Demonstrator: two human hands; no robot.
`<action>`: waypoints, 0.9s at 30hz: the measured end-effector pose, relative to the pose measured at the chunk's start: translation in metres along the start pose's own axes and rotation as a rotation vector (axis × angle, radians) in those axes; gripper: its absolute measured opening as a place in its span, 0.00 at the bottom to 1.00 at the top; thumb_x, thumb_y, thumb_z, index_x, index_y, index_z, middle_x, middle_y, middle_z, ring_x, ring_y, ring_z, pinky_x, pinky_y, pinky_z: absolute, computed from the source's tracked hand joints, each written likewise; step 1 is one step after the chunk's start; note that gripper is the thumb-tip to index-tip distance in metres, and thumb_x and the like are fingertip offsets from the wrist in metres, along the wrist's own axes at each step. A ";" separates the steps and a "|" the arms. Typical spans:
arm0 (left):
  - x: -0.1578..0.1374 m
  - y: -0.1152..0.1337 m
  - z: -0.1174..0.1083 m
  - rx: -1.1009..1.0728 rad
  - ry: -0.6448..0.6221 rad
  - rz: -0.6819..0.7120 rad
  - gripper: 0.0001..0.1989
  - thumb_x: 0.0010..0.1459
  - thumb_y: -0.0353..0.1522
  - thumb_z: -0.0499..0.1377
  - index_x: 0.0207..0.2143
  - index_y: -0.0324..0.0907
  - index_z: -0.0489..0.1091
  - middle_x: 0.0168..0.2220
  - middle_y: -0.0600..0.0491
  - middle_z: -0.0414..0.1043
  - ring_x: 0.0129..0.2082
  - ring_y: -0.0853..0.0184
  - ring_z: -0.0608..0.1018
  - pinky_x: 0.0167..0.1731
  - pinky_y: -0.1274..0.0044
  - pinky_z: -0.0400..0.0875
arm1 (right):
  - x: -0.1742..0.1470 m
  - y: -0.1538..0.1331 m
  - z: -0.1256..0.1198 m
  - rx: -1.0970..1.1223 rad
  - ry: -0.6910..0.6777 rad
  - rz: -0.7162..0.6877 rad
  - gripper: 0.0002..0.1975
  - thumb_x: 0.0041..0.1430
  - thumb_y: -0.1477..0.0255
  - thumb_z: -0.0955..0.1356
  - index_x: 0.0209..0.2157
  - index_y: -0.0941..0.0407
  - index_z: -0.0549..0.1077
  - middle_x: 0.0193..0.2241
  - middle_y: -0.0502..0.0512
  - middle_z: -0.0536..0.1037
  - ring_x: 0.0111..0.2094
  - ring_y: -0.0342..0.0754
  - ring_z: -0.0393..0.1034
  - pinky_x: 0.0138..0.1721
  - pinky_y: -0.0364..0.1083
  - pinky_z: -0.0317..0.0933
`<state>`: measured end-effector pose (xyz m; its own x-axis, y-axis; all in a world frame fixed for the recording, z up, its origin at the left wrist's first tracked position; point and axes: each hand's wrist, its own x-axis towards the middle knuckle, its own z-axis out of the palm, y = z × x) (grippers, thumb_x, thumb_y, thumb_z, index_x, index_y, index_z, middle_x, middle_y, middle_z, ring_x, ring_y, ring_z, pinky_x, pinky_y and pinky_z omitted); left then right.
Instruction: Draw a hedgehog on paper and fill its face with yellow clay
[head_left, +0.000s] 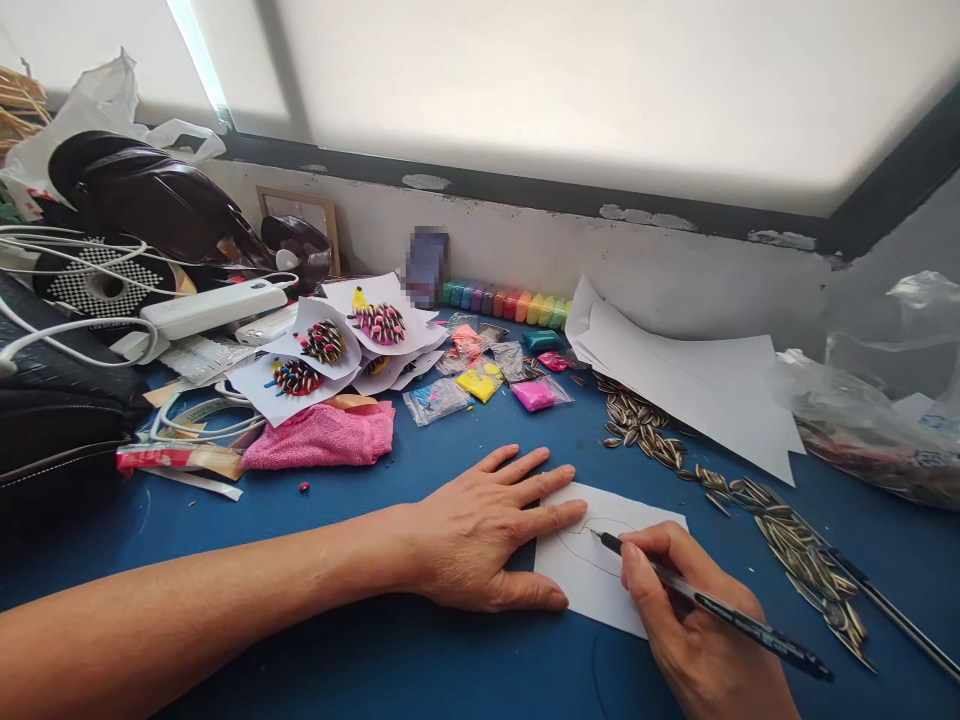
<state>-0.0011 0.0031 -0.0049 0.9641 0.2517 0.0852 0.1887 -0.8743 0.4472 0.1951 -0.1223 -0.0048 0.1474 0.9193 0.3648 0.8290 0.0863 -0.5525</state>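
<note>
My left hand (499, 530) lies flat with fingers spread, its fingertips and thumb over the left edge of a small white sheet of paper (592, 590). In my right hand (697, 620) is a black pen (742, 622), gripped between thumb and fingers and slanting down to the left. The pen's tip touches or nearly touches the paper, on a thin outline of a rounded shape. Part of that outline is hidden by the right hand. The sheet rests on a blue tabletop (315, 600).
Sunflower seeds (806, 560) trail along the right, beside a thin dark rod (900, 610). Larger white sheets (675, 375) lie behind. Small bags of coloured clay (480, 380), seed-covered paper crafts (322, 345) and a pink cloth (322, 435) sit farther left. A plastic bag (885, 420) stands right.
</note>
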 end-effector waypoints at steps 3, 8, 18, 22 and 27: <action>0.000 0.000 0.000 0.004 0.006 0.004 0.37 0.62 0.53 0.51 0.68 0.47 0.49 0.70 0.47 0.41 0.69 0.49 0.44 0.66 0.54 0.39 | -0.001 0.001 0.000 -0.011 0.002 -0.005 0.09 0.63 0.66 0.64 0.29 0.52 0.69 0.19 0.44 0.72 0.16 0.40 0.65 0.16 0.39 0.58; 0.000 0.000 0.000 0.001 0.008 0.006 0.37 0.62 0.53 0.51 0.68 0.47 0.50 0.70 0.47 0.42 0.69 0.48 0.45 0.65 0.53 0.40 | 0.000 -0.001 -0.001 -0.002 0.003 0.015 0.10 0.63 0.66 0.63 0.28 0.52 0.68 0.19 0.45 0.72 0.17 0.40 0.65 0.16 0.39 0.59; 0.000 -0.001 0.000 0.015 -0.005 -0.001 0.38 0.61 0.54 0.51 0.68 0.46 0.50 0.70 0.47 0.41 0.70 0.50 0.43 0.66 0.55 0.39 | -0.001 -0.002 -0.003 -0.018 0.003 0.001 0.12 0.64 0.65 0.63 0.26 0.52 0.69 0.19 0.45 0.72 0.16 0.41 0.65 0.17 0.39 0.59; 0.000 -0.002 0.001 0.018 0.003 0.003 0.38 0.62 0.54 0.51 0.68 0.46 0.50 0.70 0.47 0.42 0.69 0.49 0.44 0.65 0.54 0.40 | -0.002 -0.001 -0.003 -0.056 -0.001 -0.053 0.12 0.63 0.66 0.63 0.25 0.52 0.68 0.17 0.44 0.70 0.15 0.40 0.63 0.16 0.39 0.58; 0.000 -0.002 0.003 0.022 0.013 0.010 0.37 0.62 0.53 0.51 0.67 0.46 0.51 0.70 0.46 0.42 0.69 0.48 0.45 0.65 0.53 0.40 | -0.002 0.001 -0.001 -0.070 0.002 -0.082 0.12 0.63 0.68 0.63 0.24 0.52 0.66 0.17 0.44 0.67 0.15 0.40 0.62 0.16 0.40 0.56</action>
<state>-0.0013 0.0038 -0.0081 0.9634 0.2484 0.1011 0.1836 -0.8855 0.4268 0.1959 -0.1243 -0.0049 0.0785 0.9096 0.4080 0.8739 0.1341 -0.4672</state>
